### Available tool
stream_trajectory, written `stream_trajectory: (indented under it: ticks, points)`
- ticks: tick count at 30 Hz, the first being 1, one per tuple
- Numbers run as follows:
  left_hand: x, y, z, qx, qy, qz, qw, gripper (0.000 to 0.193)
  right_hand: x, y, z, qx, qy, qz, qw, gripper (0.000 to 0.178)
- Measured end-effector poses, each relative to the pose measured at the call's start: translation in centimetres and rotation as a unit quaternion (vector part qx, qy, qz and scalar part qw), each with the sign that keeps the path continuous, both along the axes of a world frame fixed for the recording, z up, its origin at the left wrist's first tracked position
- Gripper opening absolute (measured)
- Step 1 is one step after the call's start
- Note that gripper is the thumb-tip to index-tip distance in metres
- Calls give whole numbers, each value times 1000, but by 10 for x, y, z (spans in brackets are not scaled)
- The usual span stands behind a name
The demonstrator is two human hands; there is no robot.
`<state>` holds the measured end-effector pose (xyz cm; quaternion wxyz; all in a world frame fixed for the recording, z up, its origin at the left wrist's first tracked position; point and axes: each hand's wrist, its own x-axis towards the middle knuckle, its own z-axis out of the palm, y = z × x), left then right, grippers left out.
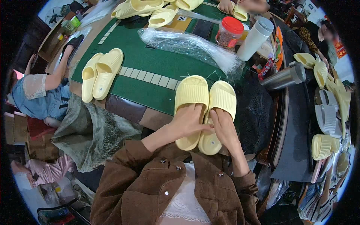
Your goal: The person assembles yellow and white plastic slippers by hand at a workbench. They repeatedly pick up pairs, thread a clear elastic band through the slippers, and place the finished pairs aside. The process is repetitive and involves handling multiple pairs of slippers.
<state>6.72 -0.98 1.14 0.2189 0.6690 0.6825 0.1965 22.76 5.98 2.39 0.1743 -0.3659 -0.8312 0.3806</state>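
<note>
While both hands press the pale yellow foam slide sandals (204, 108) flat at the green felt table (150, 67) edge, left hand (189, 122) and right hand (223, 125) lie open-palmed, gripping nothing; heels overhang, so the pair could tip off.

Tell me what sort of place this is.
Probably a small workshop where slippers are hand-packed or checked. Both hands, left hand and right hand, rest on a pair of pale yellow foam slide slippers on a green felt-topped table; more yellow slippers and clear plastic bags lie around.
</note>
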Motion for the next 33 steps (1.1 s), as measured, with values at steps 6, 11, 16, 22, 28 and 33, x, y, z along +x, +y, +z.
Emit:
stream_trajectory:
  ticks: [6, 11, 16, 22, 28, 33]
  points:
    - [10, 15, -19, 60, -3, 43, 997, 57, -4, 0, -6, -41, 58, -21, 997, 29]
    - [14, 15, -25, 73, 3, 55, 996, 53, -4, 1, -15, 10, 44, -16, 999, 31]
    - [14, 14, -19, 43, -7, 66, 997, 44, -3, -1, -11, -20, -1, -4, 1000, 33]
    - [16, 12, -20, 49, 1, 63, 997, 34, -2, -13, -1, 33, 39, 0, 999, 24]
    - [20, 15, -17, 29, 8, 89, 996, 39, 15, -18, 36, 78, 69, -5, 995, 25]
    - [18, 17, -23, 31, 49, 72, 996, 47, 2, 27, 56, 158, 105, -97, 977, 13]
